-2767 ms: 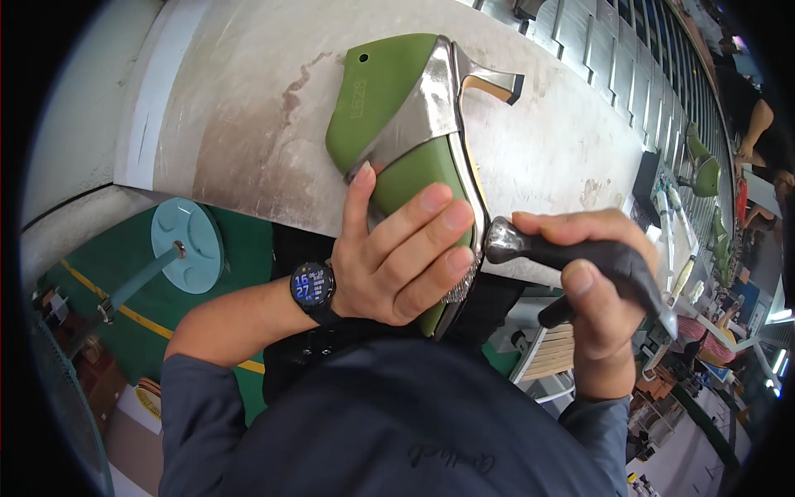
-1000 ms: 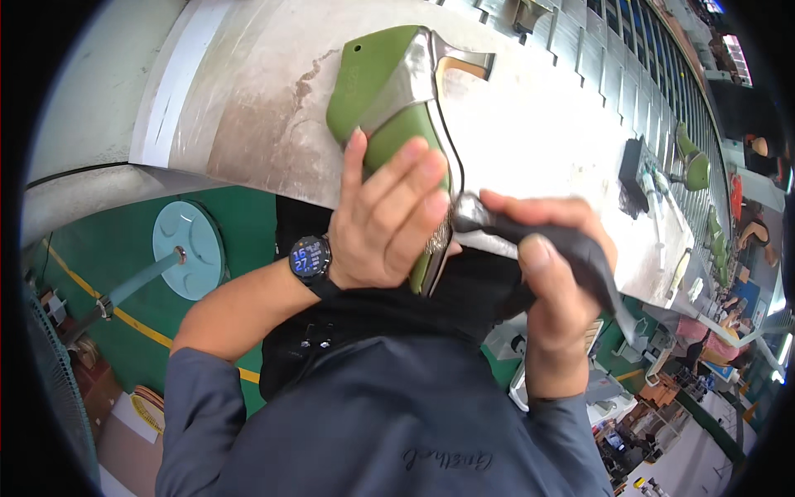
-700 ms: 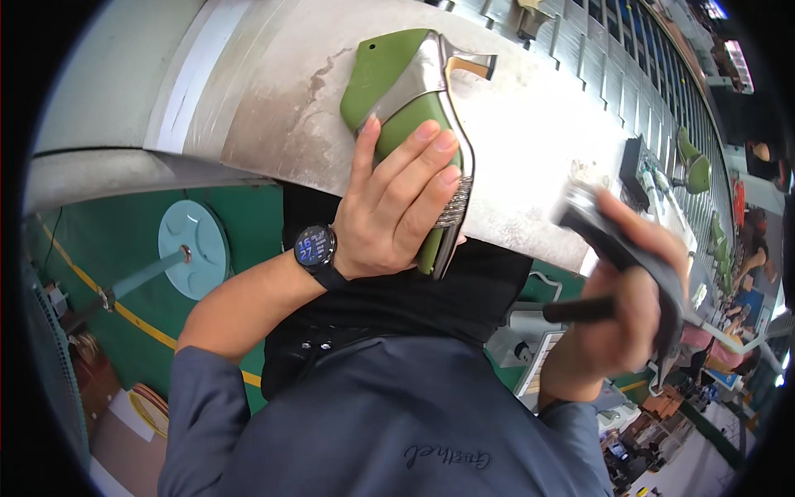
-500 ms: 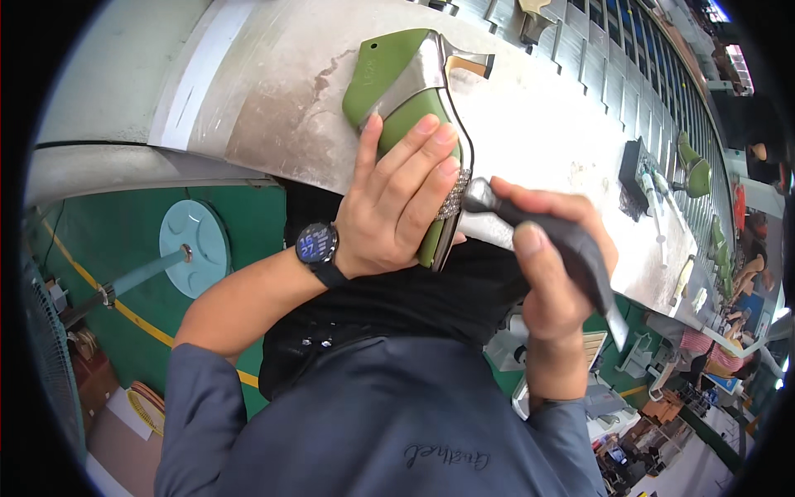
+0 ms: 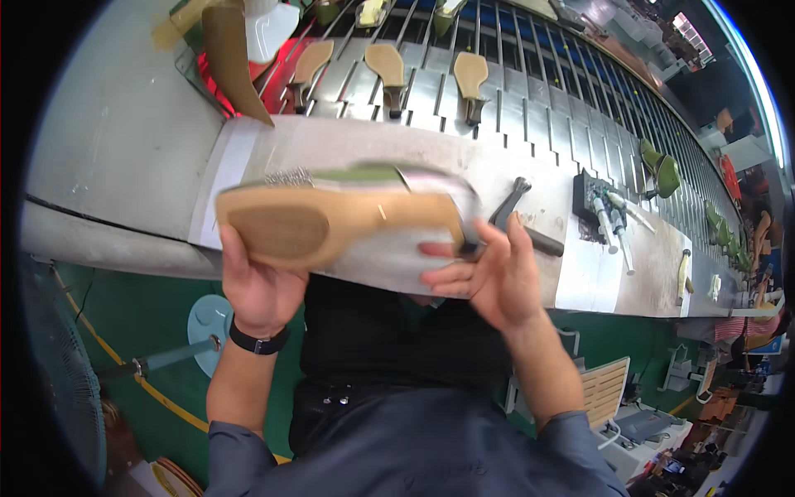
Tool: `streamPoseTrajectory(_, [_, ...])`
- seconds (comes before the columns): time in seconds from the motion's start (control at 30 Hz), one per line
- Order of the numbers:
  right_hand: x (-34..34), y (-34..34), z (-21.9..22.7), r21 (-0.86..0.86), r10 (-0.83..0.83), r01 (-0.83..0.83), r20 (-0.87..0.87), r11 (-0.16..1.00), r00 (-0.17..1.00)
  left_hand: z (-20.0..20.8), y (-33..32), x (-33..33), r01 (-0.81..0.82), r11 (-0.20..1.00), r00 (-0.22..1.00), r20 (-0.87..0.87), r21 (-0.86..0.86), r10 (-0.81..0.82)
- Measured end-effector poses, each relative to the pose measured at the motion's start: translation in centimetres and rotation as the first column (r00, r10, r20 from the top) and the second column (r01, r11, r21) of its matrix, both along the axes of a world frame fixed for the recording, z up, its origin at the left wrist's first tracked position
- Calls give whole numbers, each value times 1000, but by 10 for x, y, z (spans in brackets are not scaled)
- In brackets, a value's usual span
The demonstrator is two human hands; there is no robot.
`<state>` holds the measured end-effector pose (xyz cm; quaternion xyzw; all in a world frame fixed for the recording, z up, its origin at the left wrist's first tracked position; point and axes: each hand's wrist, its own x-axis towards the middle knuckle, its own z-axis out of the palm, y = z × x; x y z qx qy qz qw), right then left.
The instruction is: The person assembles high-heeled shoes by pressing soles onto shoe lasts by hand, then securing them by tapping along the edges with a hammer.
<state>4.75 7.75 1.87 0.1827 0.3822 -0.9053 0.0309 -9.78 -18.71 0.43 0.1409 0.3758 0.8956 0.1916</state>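
A high-heeled sandal (image 5: 364,217) on a green last is tipped so its tan sole faces me, blurred by motion. My left hand (image 5: 258,286) grips it at the toe end, with the thumb at the sole's edge. A sparkling strap shows along the upper side. At the heel end my right hand (image 5: 497,277) is open, fingers spread, close to the heel; whether they touch it I cannot tell. Just beyond that hand a dark-handled hammer (image 5: 542,238) with a rounded metal head lies on the bench.
The pale bench (image 5: 397,137) runs across in front of me. A black holder (image 5: 585,195) with several syringe-like tubes stands to the right. Behind it, a metal slatted conveyor (image 5: 530,108) carries several tan-soled shoes (image 5: 386,66). A fan (image 5: 62,373) stands at the lower left.
The hammer has left my right hand and lies on the bench. The sandal has been turned sole toward me, toe to the left; my left hand has shifted to its toe.
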Motion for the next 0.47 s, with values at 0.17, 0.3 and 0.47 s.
streamPoseTrajectory(0.17, [3,-14,20,-72,-180,167,-240,983,954,-12,20,-27,272,920,908,-241,-281,-342])
streamPoseTrajectory(0.3, [-31,39,34,207,-519,574,-264,792,813,-48,29,-34,-338,647,802,-569,-684,-182])
streamPoseTrajectory(0.47, [-105,162,9,895,-575,437,-312,89,756,-29,53,-16,-548,580,598,-767,-603,-233])
